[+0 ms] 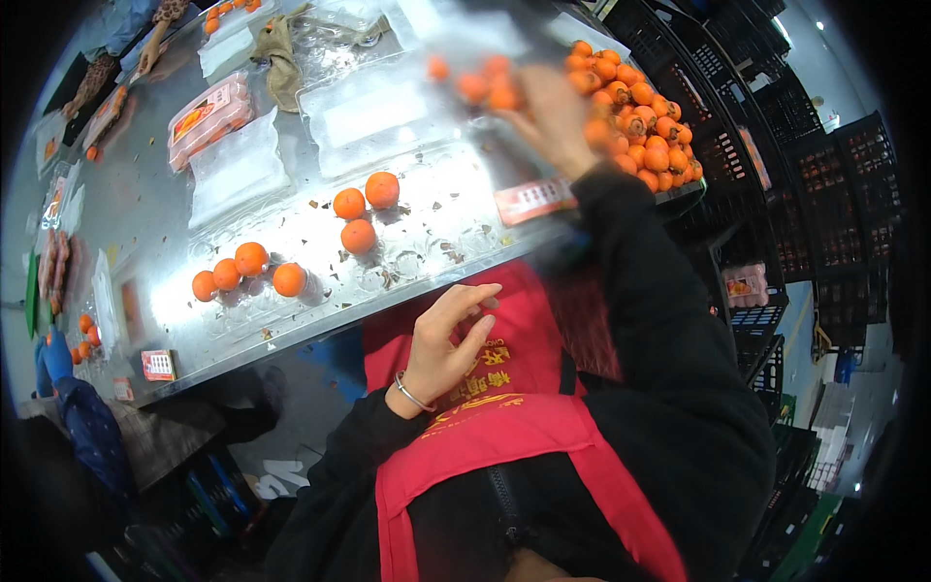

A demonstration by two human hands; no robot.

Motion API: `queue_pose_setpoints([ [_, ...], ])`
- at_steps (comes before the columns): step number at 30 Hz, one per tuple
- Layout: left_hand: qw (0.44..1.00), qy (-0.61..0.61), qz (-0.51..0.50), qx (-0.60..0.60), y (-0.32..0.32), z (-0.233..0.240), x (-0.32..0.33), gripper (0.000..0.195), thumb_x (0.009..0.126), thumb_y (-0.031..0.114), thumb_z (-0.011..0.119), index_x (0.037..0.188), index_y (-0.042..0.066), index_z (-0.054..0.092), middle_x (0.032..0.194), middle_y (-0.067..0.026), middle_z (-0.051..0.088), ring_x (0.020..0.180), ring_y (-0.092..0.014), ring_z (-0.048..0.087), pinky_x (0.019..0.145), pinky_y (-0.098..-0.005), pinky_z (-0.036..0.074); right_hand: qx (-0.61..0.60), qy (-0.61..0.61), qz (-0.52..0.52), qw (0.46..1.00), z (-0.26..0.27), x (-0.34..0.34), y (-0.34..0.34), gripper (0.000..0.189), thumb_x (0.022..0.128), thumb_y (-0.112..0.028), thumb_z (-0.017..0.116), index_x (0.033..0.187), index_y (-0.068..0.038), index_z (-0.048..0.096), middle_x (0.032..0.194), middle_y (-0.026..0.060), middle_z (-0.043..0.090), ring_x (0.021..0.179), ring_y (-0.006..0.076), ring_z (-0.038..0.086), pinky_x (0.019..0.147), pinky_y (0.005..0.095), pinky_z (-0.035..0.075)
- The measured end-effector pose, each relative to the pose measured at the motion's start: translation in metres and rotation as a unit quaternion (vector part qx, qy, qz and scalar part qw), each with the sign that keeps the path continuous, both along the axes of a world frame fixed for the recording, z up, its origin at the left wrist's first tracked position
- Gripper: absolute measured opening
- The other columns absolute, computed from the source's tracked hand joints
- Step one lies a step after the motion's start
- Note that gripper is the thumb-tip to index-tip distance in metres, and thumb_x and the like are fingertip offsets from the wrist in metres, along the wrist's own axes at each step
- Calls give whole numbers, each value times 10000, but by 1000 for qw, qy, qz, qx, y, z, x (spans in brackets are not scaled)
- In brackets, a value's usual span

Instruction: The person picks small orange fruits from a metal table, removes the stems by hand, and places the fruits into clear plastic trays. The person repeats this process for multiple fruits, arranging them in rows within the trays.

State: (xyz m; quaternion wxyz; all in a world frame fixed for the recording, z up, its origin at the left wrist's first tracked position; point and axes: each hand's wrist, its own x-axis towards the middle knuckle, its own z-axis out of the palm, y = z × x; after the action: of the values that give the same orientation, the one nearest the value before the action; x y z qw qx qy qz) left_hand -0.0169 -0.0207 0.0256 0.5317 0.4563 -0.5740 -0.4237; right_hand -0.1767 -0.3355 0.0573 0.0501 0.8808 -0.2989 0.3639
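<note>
My right hand, blurred by motion, reaches over the steel table. Several blurred persimmons lie at its fingertips; whether it grips any is unclear. Just right of it is a heap of orange persimmons, some with brown calyxes showing. My left hand, wearing a bracelet, hovers before my red apron with thumb and loosely bent fingers apart, holding nothing. On the near table side, a group of three persimmons and another small group sit on clear moulded plastic trays.
White padding sheets, a pink wrapped fruit pack and a brown cloth glove lie farther back. A stack of printed labels sits near the edge. Black crates stand right. Other people's hands work at left.
</note>
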Motion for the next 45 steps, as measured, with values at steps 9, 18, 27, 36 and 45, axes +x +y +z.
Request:
queue_pose_setpoints([
  [9,999,0,17,-28,-3,-8,-1,356,955,-41,715,1307,12,713,990,-85,712,851,-174,697,690,-271,544,33,41,18,998,-32,30,-9,334,881,-103,816,1163,-43,647,1143,130,665,1122,367,658,913,466,559],
  [18,999,7,17,-31,0,-10,-5,312,954,-28,719,1263,14,719,962,-107,705,862,-232,708,761,-317,561,28,227,-24,973,4,37,1,284,832,-83,832,1087,-51,711,1123,101,670,1107,316,668,920,454,561],
  [27,996,1,86,-8,10,-7,4,238,1025,-12,674,1256,-20,729,1041,-108,756,902,-162,746,815,-281,580,117,143,244,952,6,108,86,423,824,-238,899,1146,-40,710,1115,128,656,1053,353,661,906,466,544],
  [36,967,159,194,39,13,7,29,245,1124,93,605,1321,-12,706,987,-51,745,855,-84,658,768,-244,548,311,-110,240,913,15,78,122,448,909,-161,848,1286,2,670,1157,113,733,992,224,727,882,344,576],
  [45,965,202,100,137,-1,17,36,462,1150,221,586,1540,-19,526,1076,-59,667,810,-95,641,669,-260,558,472,-189,201,837,4,27,209,446,894,-32,831,1300,5,650,1116,81,712,867,126,678,821,294,558],
])
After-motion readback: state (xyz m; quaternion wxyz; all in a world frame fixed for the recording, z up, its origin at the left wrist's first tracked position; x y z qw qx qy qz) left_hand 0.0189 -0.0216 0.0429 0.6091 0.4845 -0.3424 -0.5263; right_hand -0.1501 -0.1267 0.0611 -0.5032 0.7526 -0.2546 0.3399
